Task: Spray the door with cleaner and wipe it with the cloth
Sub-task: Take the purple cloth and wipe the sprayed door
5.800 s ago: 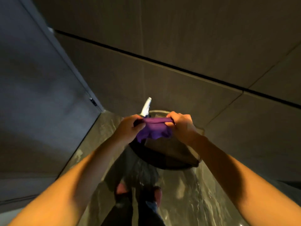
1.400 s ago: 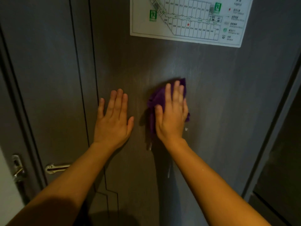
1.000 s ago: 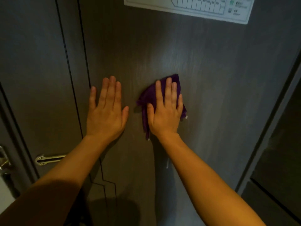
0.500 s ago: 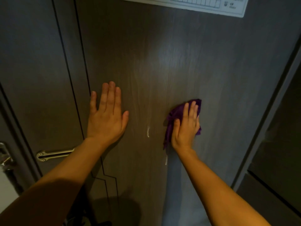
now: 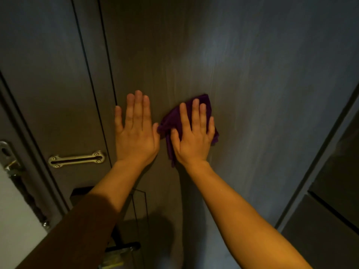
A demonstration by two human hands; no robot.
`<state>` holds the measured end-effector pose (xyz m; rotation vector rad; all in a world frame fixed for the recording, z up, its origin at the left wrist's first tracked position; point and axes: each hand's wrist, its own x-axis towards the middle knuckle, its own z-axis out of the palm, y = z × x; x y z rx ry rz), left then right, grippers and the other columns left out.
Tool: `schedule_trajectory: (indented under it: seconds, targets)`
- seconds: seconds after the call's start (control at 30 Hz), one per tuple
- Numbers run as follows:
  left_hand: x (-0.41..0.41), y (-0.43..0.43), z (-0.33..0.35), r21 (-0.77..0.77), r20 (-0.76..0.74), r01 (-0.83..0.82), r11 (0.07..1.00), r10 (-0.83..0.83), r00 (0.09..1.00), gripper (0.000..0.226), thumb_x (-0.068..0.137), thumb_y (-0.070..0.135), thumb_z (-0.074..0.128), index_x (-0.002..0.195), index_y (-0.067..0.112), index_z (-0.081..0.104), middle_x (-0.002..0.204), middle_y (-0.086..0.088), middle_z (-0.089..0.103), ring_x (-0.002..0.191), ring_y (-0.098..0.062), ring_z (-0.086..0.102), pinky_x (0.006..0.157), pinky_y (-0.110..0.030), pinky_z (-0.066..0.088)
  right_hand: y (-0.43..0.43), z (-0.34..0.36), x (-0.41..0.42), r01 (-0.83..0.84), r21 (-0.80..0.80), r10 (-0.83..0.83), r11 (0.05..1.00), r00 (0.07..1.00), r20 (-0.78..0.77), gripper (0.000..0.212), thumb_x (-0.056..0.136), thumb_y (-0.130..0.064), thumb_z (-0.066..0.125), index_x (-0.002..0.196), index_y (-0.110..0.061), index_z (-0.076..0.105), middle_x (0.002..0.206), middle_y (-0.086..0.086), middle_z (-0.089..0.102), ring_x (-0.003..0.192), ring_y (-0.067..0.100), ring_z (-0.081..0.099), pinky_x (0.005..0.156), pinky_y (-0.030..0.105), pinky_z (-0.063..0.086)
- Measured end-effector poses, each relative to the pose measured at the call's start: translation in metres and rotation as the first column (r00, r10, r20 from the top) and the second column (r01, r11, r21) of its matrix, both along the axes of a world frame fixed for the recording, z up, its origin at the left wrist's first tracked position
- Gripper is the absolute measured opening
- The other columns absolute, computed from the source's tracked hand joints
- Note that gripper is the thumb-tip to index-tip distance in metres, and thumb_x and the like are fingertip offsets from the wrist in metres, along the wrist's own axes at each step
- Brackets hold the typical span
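A dark grey wood-grain door [image 5: 252, 78] fills the view, with faint wet streaks down its middle. My right hand [image 5: 194, 136] lies flat on a crumpled purple cloth [image 5: 171, 123] and presses it against the door at mid height. Purple edges show above the fingers, to the left of the thumb and at the right. My left hand [image 5: 136, 133] rests flat on the door just left of the cloth, fingers together and holding nothing. Its thumb nearly touches the cloth. No spray bottle is clearly visible.
A metal latch plate [image 5: 76, 159] is fixed to the door at the left, with the frame's lock hardware [image 5: 8, 158] beside it. A dark handle [image 5: 122, 246] sits low near the bottom. A grey frame edge [image 5: 318, 158] and dark wall panels run down the right.
My right hand has slid the cloth left and up across the door, back beside my left hand. The view has tilted down; the evacuation plan is out of sight.
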<state>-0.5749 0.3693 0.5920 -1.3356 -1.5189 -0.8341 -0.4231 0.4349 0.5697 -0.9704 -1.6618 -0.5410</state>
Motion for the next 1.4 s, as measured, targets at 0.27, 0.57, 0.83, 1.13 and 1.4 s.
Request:
schedule_trajectory:
  seconds: [0.27,0.57,0.83,1.13,1.4]
  targets:
    - [0.003,0.003,-0.035,-0.014,0.005,-0.042,0.999,0.042,0.999,0.083,0.102,0.045,0.033,0.163,0.006,-0.007,0.169,-0.011,-0.023,0.158,-0.027,-0.017,0.126,-0.049,-0.014,0.029,-0.07,0.054,0.092,-0.002,-0.092,0.996,0.996,0.023,0.085,0.091,-0.041,0.053,0.163,-0.022,0.014,0.168,0.005,0.015,0.156,0.025,0.008,0.126,0.046,0.003]
    - [0.002,0.004,-0.055,-0.049,-0.034,-0.05,0.998,0.049,0.998,0.085,0.102,0.048,0.032,0.162,0.004,-0.008,0.169,-0.014,-0.021,0.158,-0.03,-0.016,0.125,-0.051,-0.016,0.026,-0.081,0.094,-0.004,-0.152,-0.006,0.988,0.998,-0.062,0.072,0.094,-0.025,0.045,0.161,-0.014,0.019,0.168,0.01,0.019,0.155,0.028,0.014,0.123,0.05,0.021]
    - [0.003,0.0,-0.082,-0.077,-0.062,-0.051,0.996,0.046,0.997,0.083,0.103,0.046,0.033,0.163,0.005,-0.008,0.17,-0.016,-0.014,0.157,-0.028,-0.02,0.125,-0.05,-0.017,-0.014,-0.103,0.046,-0.105,-0.13,0.103,0.986,0.994,-0.023,0.083,0.087,-0.031,0.05,0.161,-0.022,0.013,0.169,0.007,0.012,0.158,0.012,-0.012,0.124,0.038,0.008]
    - [0.005,0.002,-0.094,0.013,-0.048,-0.049,0.999,0.05,0.998,0.08,0.104,0.044,0.036,0.164,0.007,-0.001,0.17,-0.022,0.009,0.159,-0.033,0.0,0.124,-0.047,-0.014,0.009,-0.196,0.028,0.048,-0.027,-0.045,0.998,0.993,0.108,0.075,0.09,-0.048,0.054,0.157,-0.028,0.027,0.162,0.009,0.023,0.153,0.022,0.01,0.124,0.046,0.005]
    - [0.007,0.001,-0.147,0.024,-0.085,-0.051,0.998,0.053,0.995,0.076,0.105,0.043,0.037,0.162,0.001,0.009,0.168,-0.028,0.017,0.156,-0.04,0.008,0.125,-0.053,-0.01,0.043,-0.24,0.083,0.107,-0.009,-0.106,0.994,0.991,0.076,0.08,0.087,-0.043,0.053,0.157,-0.026,0.02,0.159,0.016,0.029,0.152,0.027,0.011,0.126,0.043,0.001]
